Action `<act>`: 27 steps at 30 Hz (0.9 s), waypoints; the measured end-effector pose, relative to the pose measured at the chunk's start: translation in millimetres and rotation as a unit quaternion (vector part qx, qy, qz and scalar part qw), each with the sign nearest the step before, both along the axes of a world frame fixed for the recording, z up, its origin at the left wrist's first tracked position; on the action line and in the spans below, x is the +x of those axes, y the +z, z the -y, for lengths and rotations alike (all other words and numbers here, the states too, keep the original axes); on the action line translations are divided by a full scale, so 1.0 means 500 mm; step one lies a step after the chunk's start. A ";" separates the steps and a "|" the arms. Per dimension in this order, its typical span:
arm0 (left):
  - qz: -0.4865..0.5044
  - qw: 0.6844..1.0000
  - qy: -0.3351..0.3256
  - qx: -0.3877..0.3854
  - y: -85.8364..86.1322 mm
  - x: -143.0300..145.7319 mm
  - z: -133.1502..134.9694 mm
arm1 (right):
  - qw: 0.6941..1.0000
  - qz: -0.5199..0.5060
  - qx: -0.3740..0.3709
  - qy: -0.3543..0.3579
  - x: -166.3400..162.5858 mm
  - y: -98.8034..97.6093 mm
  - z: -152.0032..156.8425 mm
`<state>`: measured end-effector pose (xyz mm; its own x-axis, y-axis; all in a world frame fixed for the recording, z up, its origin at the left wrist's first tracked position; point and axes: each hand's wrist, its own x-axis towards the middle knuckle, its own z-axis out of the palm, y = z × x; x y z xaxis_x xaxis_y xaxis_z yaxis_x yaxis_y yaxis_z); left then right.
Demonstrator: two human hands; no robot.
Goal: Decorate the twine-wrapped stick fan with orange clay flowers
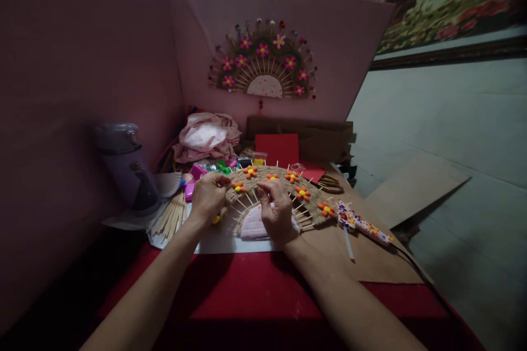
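Note:
A half-round fan of twine wound over thin sticks [315, 202] lies on the table, set with orange flowers with yellow centres. Its inner half-circle is a pale dotted pad [252, 224]. My left hand [209, 196] is at the fan's left part, thumb and forefinger pinched together beside an orange flower [239, 187]. My right hand [278, 213] is over the middle, fingers also pinched, hiding part of the pad. Whatever either pinch holds is too small to make out. A flower-patterned glue gun [364, 225] with a glue stick below it lies right of the fan.
Left stand a lavender bottle [128, 170] and a bundle of wooden sticks [171, 216]. Behind the fan are bunched pink cloth [208, 138] and red card [276, 148]. Cardboard [370, 263] lies under the glue gun, whose cord runs right. A finished-looking fan [263, 60] hangs on the pink panel.

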<state>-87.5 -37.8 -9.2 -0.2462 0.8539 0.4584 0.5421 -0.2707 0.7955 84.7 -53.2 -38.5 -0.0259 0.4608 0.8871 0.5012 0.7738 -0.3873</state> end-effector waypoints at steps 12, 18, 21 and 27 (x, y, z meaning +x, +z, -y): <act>-0.244 0.964 0.077 0.069 -0.031 0.006 0.007 | 1.000 0.010 0.006 -0.013 -0.001 -0.002 -0.003; -0.221 0.971 0.083 0.048 -0.040 0.001 0.002 | 1.000 0.007 0.007 -0.005 0.000 -0.005 -0.005; -0.212 0.973 0.078 0.043 -0.040 0.000 0.001 | 1.000 0.009 0.005 -0.005 -0.001 -0.006 -0.004; -0.213 0.974 0.072 0.036 -0.038 0.003 0.001 | 1.000 0.008 0.004 -0.001 -0.002 -0.002 -0.001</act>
